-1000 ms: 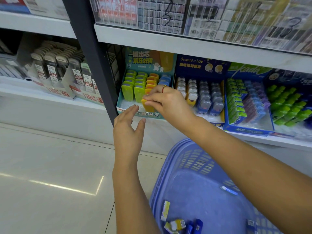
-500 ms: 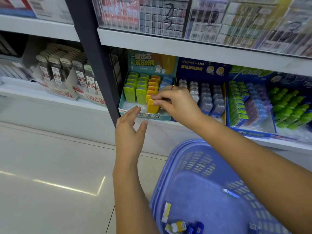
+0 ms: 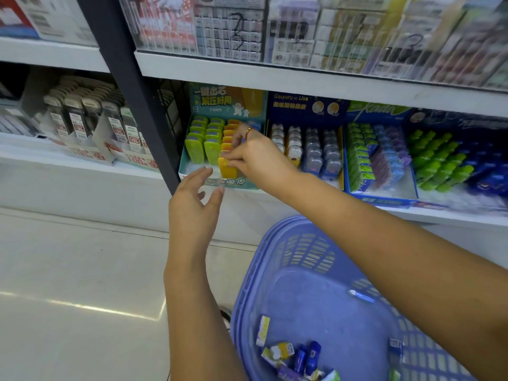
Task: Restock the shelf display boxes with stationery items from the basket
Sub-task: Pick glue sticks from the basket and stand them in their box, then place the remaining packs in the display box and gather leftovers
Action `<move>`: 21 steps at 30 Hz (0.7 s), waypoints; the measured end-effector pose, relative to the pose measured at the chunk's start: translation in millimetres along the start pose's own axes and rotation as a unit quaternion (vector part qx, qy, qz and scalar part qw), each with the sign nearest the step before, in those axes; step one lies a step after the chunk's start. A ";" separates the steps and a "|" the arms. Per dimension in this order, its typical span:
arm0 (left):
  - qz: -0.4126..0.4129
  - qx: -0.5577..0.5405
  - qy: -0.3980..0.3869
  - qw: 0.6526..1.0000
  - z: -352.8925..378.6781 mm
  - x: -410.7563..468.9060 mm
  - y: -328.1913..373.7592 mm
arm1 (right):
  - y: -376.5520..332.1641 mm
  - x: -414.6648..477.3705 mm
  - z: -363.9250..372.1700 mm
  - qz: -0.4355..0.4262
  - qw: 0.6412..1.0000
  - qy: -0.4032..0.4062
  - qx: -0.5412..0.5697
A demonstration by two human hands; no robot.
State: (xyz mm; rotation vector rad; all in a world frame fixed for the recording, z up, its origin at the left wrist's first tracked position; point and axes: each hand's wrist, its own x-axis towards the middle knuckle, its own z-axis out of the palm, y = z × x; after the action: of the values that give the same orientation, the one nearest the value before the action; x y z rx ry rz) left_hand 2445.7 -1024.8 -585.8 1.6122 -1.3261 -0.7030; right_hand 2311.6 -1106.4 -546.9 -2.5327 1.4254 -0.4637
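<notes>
A teal display box (image 3: pixel 192 171) on the lower shelf holds rows of green, orange and blue erasers. My right hand (image 3: pixel 258 160) pinches a yellow-orange eraser (image 3: pixel 226 167) standing at the front of the orange row. My left hand (image 3: pixel 192 204) hovers just below the box's front lip with fingers spread and relaxed, holding nothing. A blue plastic basket (image 3: pixel 286 254) sits below on the floor, under my right forearm, with several small stationery items (image 3: pixel 297 356) at its bottom.
To the right stand more display boxes: a dark blue one with cat-shaped items (image 3: pixel 305 149), one with green and blue packs (image 3: pixel 376 152), and one with green and blue pieces (image 3: pixel 445 160). A dark upright post (image 3: pixel 132 92) divides the shelves. Grey refill packs (image 3: pixel 82 119) fill the left bay.
My right hand has set the yellow-orange eraser lower into the front of the orange row. My left hand stays near the box's lip, fingers a little more spread.
</notes>
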 end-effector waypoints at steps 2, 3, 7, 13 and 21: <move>0.013 -0.016 -0.014 1.000 -6.2 -5.1 20.2 | 6.8 -28.9 -4.2 0.010 0.999 0.016 0.027; 0.017 -0.032 -0.041 0.999 -6.0 -7.8 30.1 | 12.5 -49.4 -3.8 0.027 0.998 0.033 0.050; -0.032 -0.007 -0.260 0.965 30.6 -27.0 55.9 | 47.0 -145.7 29.5 0.122 0.988 -0.050 0.079; -0.147 0.335 -0.487 0.793 126.6 -69.2 1.5 | 67.3 -255.6 123.3 0.208 0.899 -0.360 0.138; -0.207 0.494 -0.569 0.625 152.5 -123.6 -75.1 | 40.3 -278.2 202.7 0.122 0.878 -0.436 0.154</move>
State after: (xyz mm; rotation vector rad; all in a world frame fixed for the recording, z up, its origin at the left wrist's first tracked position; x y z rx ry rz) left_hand 2315.9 -948.8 -732.5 2.5191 -2.5977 -1.6388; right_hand 2218.1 -885.1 -796.8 -1.8464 1.1391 0.4297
